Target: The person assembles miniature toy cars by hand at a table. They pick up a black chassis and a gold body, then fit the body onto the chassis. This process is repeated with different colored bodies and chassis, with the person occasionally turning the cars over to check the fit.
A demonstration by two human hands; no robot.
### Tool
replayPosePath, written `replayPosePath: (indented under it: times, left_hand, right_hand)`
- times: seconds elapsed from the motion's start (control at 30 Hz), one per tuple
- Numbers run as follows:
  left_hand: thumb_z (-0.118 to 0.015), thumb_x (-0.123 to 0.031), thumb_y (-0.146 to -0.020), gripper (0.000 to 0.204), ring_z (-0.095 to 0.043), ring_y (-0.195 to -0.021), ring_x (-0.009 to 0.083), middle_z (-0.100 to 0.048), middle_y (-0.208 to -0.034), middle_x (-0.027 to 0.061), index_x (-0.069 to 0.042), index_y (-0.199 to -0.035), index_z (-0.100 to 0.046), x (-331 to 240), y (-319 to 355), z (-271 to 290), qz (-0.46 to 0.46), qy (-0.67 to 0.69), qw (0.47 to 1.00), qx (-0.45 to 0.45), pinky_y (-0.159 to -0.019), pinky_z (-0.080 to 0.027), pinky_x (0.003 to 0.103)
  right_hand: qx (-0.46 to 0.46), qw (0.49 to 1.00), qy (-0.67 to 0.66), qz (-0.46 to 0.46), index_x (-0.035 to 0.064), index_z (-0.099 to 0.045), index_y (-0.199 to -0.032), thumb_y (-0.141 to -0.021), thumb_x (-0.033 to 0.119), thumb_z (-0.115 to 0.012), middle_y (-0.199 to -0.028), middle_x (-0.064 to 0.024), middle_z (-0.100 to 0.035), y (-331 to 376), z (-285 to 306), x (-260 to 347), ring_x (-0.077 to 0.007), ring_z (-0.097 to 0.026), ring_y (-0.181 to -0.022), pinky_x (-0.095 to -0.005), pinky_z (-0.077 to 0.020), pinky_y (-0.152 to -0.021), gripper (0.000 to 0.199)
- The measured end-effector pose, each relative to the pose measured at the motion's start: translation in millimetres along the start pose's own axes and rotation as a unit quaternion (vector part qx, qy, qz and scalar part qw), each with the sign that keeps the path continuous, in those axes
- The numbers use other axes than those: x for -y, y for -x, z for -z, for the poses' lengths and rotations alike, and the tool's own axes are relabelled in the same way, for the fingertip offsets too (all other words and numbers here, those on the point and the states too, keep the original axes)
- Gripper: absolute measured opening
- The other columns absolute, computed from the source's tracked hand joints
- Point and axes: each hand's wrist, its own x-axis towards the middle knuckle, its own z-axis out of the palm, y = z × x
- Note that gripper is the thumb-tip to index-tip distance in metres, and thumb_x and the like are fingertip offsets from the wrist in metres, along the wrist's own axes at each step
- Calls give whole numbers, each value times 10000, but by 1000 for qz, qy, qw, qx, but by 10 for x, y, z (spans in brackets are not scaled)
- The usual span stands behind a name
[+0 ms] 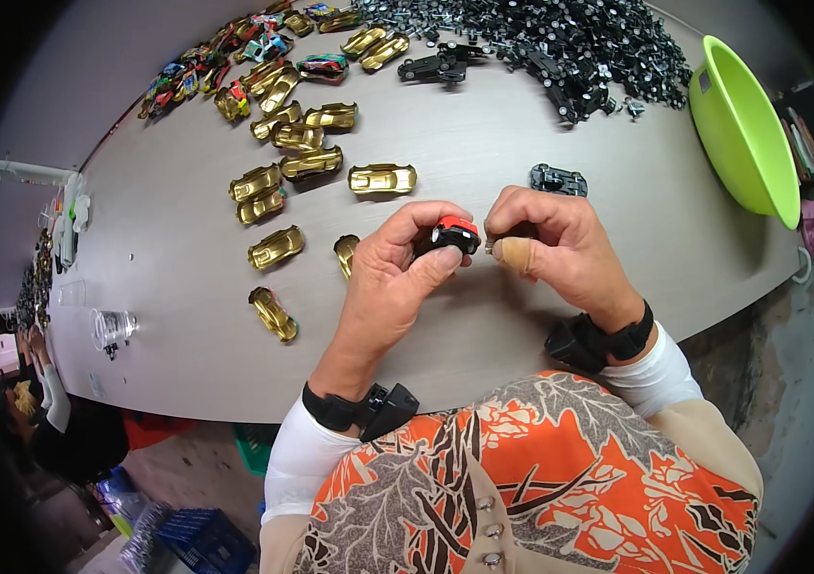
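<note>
My left hand [390, 268] is closed round a small red and black toy car [457, 232], held between thumb and fingers with one end toward my right hand. Pinched just beside it, my right hand [574, 239] has a small dark piece between thumb and fingers; most of it is hidden, so its kind cannot be told. A tan wrap covers the right thumb. Beyond the right hand a black toy car chassis [558, 180] lies on the table. One gold toy car body [382, 179] lies beyond my left hand, and another [347, 253] is partly hidden behind that hand.
More gold car bodies [276, 248] lie at left, with multicoloured ones [187, 84] piled farther back. Black chassis and small parts [560, 48] heap at the far side. A green basin [742, 134] stands right; a clear cup [112, 328] and another person's arm [53, 392] are left.
</note>
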Motion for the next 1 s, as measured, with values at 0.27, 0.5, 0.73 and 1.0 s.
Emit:
replayPosePath:
  times: [0.27, 0.5, 0.73, 1.0]
  left_hand:
    - [-726, 2, -680, 553, -490, -948, 86, -476, -1080, 38, -54, -1154, -448, -9, -18, -29, -32, -24, 998, 47, -730, -475, 224]
    - [-729, 26, -666, 446, -537, -832, 91, -514, -985, 39, -64, -1026, -480, -60, 25, -46, 13, -52, 998, 15, -632, -502, 214]
    - [-735, 6, -689, 374, -521, -846, 87, -542, -947, 11, -45, -1012, -552, -3, 8, -48, -61, -48, 997, 30, -717, -453, 221]
    - [-733, -18, -698, 421, -508, -847, 77, -530, -936, 6, -53, -1078, -556, 56, -1, -63, -80, -60, 994, 52, -749, -410, 217]
  right_hand:
    - [-13, 996, 30, 88, 3, -598, -882, -775, -10, -594, -891, -2, -559, -7, 1, -41, -29, -451, -693, -187, -361, -600, 108]
    - [17, 991, 42, 125, -14, -612, -910, -744, 32, -693, -924, -77, -568, -21, -3, -138, -146, -526, -863, -274, -429, -784, 191]
    - [-4, 989, -143, -27, 25, -630, -865, -782, 55, -635, -786, 15, -582, -8, -51, -90, -31, -491, -594, -182, -391, -490, 88]
    - [-25, 984, -168, -57, 32, -610, -797, -775, 57, -599, -708, 18, -573, 0, -70, -71, -31, -489, -545, -187, -389, -454, 35]
